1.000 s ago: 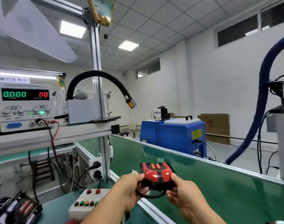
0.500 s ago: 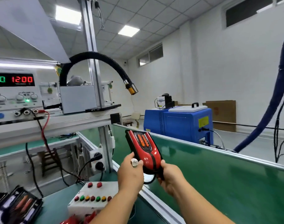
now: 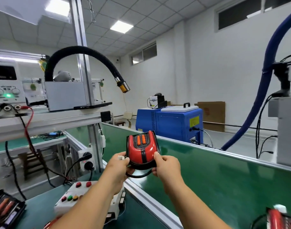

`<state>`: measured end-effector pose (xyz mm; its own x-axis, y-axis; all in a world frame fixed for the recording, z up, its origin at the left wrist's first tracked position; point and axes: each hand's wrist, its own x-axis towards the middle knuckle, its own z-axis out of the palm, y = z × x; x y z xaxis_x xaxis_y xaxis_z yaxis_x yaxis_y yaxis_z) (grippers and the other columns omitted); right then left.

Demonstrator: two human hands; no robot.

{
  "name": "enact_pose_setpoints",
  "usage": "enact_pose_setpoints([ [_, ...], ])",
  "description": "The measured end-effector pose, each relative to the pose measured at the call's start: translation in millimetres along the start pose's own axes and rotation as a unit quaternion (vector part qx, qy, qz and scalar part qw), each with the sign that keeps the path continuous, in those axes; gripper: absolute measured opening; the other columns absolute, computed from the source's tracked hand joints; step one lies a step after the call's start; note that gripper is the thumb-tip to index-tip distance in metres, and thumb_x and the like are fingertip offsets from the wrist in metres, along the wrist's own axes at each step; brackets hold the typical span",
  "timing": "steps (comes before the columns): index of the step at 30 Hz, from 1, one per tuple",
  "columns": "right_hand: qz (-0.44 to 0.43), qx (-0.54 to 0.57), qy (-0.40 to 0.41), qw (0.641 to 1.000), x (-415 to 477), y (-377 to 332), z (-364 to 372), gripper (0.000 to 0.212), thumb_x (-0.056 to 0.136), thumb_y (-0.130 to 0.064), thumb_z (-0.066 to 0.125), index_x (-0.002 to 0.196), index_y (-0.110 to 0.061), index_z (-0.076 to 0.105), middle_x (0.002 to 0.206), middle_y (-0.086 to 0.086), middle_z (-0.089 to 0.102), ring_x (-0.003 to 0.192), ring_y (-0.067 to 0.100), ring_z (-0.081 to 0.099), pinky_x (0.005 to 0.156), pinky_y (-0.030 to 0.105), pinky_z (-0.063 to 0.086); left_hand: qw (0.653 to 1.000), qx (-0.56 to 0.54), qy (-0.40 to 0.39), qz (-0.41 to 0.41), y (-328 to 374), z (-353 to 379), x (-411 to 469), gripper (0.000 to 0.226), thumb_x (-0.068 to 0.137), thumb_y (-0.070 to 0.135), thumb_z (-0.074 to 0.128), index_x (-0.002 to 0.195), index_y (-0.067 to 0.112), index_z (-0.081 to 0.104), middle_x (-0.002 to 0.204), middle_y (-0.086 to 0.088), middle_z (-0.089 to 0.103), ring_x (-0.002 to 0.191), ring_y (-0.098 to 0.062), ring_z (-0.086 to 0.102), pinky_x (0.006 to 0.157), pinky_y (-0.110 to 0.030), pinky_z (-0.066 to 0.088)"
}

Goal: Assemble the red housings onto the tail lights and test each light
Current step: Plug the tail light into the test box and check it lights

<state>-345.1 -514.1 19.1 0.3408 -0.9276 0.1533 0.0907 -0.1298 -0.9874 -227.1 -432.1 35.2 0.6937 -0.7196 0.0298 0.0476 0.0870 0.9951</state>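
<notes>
Workshop, white walls; green conveyor [image 3: 224, 182] beside a bench with button box [image 3: 72, 199] and power supply [image 3: 6, 91]. Tail light [image 3: 142, 150], red housing fitted, was held upright above the belt edge: left hand [image 3: 119, 164] and right hand [image 3: 166, 165] each gripped one side.

Green bench [image 3: 40, 210], white button box [image 3: 72, 200] on it, black tray [image 3: 7, 210] at left edge, conveyor belt [image 3: 224, 182] alongside
</notes>
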Motion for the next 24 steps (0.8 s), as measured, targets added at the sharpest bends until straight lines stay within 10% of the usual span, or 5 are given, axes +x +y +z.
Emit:
enact_pose_setpoints([
  [7, 0.008, 0.033, 0.049, 0.998, -49, -2, -54, 0.048, 0.098, -0.025, 0.054, 0.095, 0.023, 0.056, 0.068, 0.012, 0.052, 0.044, 0.006, 0.050, 0.054, 0.026, 0.047, 0.998, 0.013, -0.051, 0.025, 4, 32, -44, 0.029, 0.100, -0.003, 0.043, 0.094, 0.020, 0.058, 0.081, -0.005, 0.069, 0.065, -0.012, 0.061, 0.052, -0.022, 0.053],
  [24, -0.016, 0.020, 0.238, 0.971, -201, 3, -276, 0.021, 0.097, -0.020, 0.056, 0.086, -0.013, 0.073, 0.071, 0.002, 0.074, 0.052, 0.008, 0.064, 0.049, 0.019, 0.049, 0.964, 0.056, -0.259, -0.012, -62, 204, -200, 0.013, 0.100, 0.003, 0.048, 0.104, 0.013, 0.057, 0.106, -0.016, 0.066, 0.093, -0.026, 0.058, 0.088, -0.040, 0.049],
])
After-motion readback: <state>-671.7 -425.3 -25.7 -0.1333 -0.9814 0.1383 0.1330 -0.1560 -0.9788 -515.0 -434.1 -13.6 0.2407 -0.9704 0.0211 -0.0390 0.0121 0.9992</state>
